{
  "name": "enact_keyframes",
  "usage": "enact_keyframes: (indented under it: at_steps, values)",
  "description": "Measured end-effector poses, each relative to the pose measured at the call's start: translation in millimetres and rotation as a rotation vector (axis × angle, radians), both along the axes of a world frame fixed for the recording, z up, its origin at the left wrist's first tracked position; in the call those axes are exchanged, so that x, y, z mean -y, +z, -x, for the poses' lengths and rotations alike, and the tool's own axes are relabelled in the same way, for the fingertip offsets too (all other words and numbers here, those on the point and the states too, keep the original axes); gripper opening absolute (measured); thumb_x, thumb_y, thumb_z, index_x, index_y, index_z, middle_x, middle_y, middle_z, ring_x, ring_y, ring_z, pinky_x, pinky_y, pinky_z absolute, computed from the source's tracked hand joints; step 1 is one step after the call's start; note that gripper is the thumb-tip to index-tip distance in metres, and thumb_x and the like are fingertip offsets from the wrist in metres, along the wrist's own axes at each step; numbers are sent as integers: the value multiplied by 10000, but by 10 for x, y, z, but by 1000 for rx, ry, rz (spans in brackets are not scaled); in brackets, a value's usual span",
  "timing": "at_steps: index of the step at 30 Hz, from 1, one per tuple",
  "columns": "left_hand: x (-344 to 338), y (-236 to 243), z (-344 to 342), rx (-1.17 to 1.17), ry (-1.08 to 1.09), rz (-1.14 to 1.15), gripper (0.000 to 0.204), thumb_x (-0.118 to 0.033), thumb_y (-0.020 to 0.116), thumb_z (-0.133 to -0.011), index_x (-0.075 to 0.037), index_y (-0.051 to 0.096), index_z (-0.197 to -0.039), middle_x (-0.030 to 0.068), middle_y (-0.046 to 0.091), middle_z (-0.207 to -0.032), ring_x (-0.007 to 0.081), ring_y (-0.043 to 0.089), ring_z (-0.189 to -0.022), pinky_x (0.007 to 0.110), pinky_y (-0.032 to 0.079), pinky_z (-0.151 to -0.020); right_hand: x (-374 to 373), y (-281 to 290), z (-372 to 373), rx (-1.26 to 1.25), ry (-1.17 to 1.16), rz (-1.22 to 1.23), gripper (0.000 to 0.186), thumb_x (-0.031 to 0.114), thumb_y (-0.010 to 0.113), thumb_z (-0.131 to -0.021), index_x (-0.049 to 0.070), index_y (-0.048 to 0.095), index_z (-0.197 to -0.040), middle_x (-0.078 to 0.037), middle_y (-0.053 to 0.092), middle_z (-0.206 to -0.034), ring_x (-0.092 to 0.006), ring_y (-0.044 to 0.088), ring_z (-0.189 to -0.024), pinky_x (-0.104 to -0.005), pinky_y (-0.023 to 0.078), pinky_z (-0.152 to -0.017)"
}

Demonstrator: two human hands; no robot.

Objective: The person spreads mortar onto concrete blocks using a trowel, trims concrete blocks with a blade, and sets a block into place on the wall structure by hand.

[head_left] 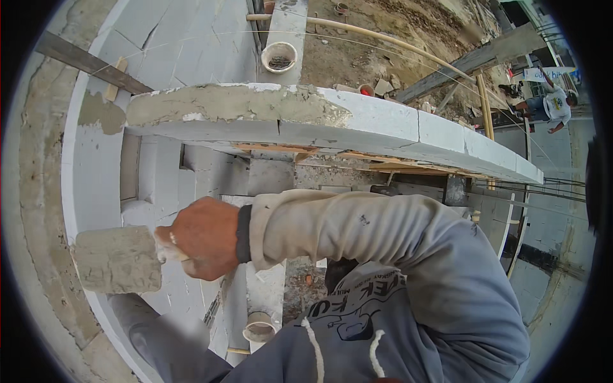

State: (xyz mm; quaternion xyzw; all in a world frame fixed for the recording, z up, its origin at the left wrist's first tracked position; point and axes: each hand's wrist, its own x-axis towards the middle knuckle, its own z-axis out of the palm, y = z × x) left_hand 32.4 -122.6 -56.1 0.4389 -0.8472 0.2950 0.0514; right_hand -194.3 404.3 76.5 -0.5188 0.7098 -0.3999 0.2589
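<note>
My right hand (203,237) is closed around the handle of a trowel (119,258), its arm reaching across from the right in a grey sleeve. Grey mortar covers the flat, squarish blade, which hangs over the left wall's edge. Just beyond the hand runs a wall of white lightweight blocks (383,121). Wet mortar (223,103) lies spread along the left part of its top, while the right part is bare white. Another mortar patch (102,113) sticks to the left wall near the corner. My left hand does not show; grey cloth at the lower left may be a leg or sleeve.
One bucket (279,57) stands on a plank beyond the wall, another bucket (259,328) below me. A string and a bamboo pole (396,43) cross the far side. Timber braces (476,60) lean there. At the far right is another person (554,105).
</note>
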Motion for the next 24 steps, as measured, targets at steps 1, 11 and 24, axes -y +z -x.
enact_keyframes:
  at_steps: [1, 11, 24]
  values:
    - [-463, 149, 293, 16, 22, 52, 474, -384, 337, -944, -37, 505, -1220, 143, 563, -1188, 279, 514, -1117, 342, 415, -926, -410, -339, -69, 51, 6, -83, 344, 154, 585, -647, 22, 543, -961, -184, 584, -646, -387, 587, -656, -466, 472, -614]
    - [-836, 539, 408, -198, 122, -27, 553, -499, 302, -924, -83, 495, -1233, 111, 515, -1262, 282, 502, -1135, 435, 365, -956, -3841, -1541, -736, 97, -457, -1135, 356, 274, 600, -654, 68, 606, -944, -209, 634, -772, -381, 619, -761, -453, 498, -697]
    - [-4201, -2378, -24, 128, -179, -1141, 631, -513, 408, -880, -4, 482, -1247, 247, 499, -1238, 396, 448, -1169, 361, 363, -977, -6116, -1721, -2323, 740, -1381, -1428, 537, 289, 638, -675, -72, 557, -1064, -250, 617, -991, -337, 607, -957, -384, 481, -836]
